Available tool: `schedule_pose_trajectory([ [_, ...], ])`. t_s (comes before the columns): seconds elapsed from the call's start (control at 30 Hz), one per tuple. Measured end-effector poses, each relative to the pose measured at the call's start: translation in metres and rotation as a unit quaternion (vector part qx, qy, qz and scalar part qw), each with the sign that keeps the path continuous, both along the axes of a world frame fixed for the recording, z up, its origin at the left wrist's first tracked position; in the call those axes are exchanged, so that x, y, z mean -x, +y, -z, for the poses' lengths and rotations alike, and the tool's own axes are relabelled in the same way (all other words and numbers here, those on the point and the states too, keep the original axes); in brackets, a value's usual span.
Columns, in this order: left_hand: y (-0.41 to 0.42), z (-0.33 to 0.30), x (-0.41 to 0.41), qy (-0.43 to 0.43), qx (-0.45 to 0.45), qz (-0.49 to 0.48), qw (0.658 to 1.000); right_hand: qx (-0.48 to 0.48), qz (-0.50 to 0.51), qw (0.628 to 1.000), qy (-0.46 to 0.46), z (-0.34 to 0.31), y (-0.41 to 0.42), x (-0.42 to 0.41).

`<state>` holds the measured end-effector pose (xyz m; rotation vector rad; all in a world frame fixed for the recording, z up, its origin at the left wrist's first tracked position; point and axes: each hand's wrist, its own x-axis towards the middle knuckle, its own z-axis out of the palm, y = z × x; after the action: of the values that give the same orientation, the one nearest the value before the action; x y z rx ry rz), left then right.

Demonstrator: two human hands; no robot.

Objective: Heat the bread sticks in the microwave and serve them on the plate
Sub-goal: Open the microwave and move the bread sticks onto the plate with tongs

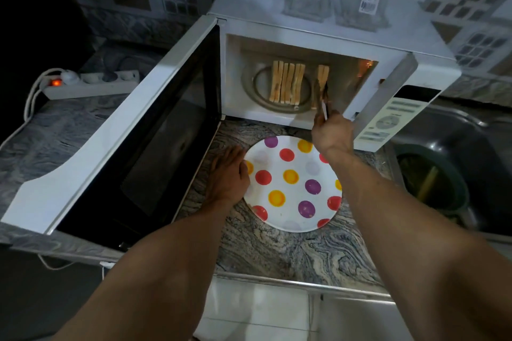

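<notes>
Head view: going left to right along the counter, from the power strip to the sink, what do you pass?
Power strip → open microwave door → left hand at the plate's left edge → dotted plate → right hand holding tongs → microwave control panel → sink.

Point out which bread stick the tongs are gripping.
The stick lying apart on the right side of the microwave; the tongs in the right hand reach it. The other sticks lie bunched on the turntable's left.
</notes>
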<state>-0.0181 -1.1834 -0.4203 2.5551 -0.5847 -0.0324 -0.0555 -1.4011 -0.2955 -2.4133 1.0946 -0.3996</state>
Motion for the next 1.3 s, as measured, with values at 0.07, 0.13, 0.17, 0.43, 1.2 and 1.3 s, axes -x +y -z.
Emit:
schedule_pose_trajectory([
  [0.07,0.001,-0.001,0.001,0.002,0.0,-0.003,1.0,0.019,-0.011,1.0,-0.004,-0.002,0.002,0.018],
  [0.13,0.001,-0.002,0.002,0.003,0.003,0.001,1.0,0.045,-0.032,0.998,-0.013,-0.003,0.008,0.043],
  [0.17,0.001,-0.002,0.002,0.003,0.008,0.003,1.0,0.056,-0.043,0.997,-0.022,-0.001,0.011,0.055],
  [0.43,0.002,-0.006,0.007,-0.014,0.055,0.002,0.998,0.062,-0.102,0.993,-0.009,0.035,0.038,0.161],
  [1.2,0.001,-0.006,0.005,-0.024,0.042,0.0,0.999,0.02,-0.103,0.994,-0.017,0.057,0.062,0.209],
  [1.3,0.001,-0.006,0.006,-0.015,0.048,0.003,0.999,0.024,-0.09,0.995,-0.029,0.051,0.054,0.196],
])
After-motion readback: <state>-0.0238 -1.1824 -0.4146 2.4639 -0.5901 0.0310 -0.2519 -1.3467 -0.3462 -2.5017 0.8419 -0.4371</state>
